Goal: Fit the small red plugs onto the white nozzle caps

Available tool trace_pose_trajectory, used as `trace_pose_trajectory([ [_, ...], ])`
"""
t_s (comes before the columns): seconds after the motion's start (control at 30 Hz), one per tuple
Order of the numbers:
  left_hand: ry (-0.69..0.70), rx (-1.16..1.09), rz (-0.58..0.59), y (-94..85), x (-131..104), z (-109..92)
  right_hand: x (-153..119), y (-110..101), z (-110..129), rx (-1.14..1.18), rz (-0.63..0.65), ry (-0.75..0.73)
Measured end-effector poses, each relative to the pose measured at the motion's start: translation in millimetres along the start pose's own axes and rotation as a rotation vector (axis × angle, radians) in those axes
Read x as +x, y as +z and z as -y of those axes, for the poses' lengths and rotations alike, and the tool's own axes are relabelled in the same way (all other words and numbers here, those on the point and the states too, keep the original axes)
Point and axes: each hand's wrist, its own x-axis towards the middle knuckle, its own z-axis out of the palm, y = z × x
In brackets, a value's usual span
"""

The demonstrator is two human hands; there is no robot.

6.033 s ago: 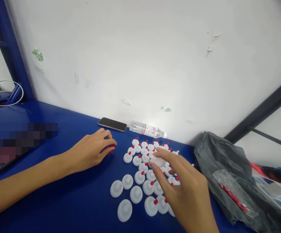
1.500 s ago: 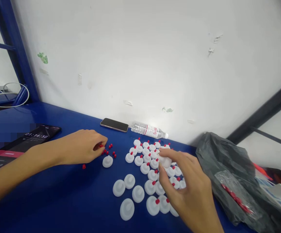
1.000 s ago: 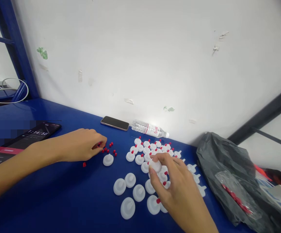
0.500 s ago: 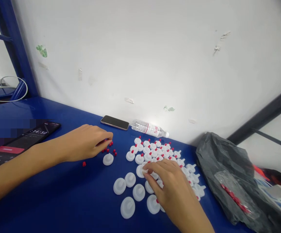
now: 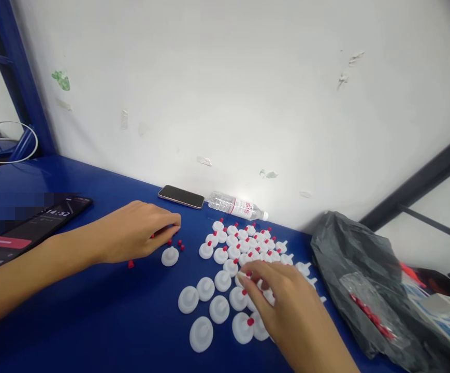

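Note:
My left hand [image 5: 141, 230] is closed in a pinch over the small red caps [image 5: 182, 247], a bit of red showing at its fingertips. Just below those fingers lies a white round piece with a nozzle [image 5: 170, 256], uncapped. Over the cluster at the right, my right hand [image 5: 282, 300] has thumb and index finger pinched on a white piece [image 5: 242, 278], mostly hidden by the fingers. Left of it sits an uncapped white piece [image 5: 222, 281], apart from the hand. Many pieces in the cluster carry red caps; several nearer ones [image 5: 201, 334] have bare nozzles.
A dark phone [image 5: 181, 197] and a clear bottle [image 5: 236, 205] lie along the wall. Another phone [image 5: 34, 233] with a lit timer is beside my left forearm. At the right, a black plastic bag [image 5: 337, 259] bears a clear bag of red caps [image 5: 372, 316].
My right hand has moved off one uncapped white piece to another slightly right. My left fingertips have dipped onto the red caps. The view has shifted slightly.

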Motion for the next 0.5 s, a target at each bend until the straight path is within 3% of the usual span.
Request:
trace_pose_trajectory([
  [0.2, 0.027, 0.002, -0.038, 1.2, -1, 0, -22, -8, -12, 0.088, 0.211, -0.094],
  [0.33, 0.073, -0.003, -0.113, 1.7, 0, 3, -22, -3, -7, 0.059, 0.305, 0.013],
  [0.43, 0.111, -0.017, -0.200, -4.0, -3, -5, -17, -9, 1, 0.052, 0.275, 0.061],
  [0.5, 0.115, -0.029, -0.246, -7.0, -10, -24, -13, -14, 7, 0.085, 0.187, 0.031],
])
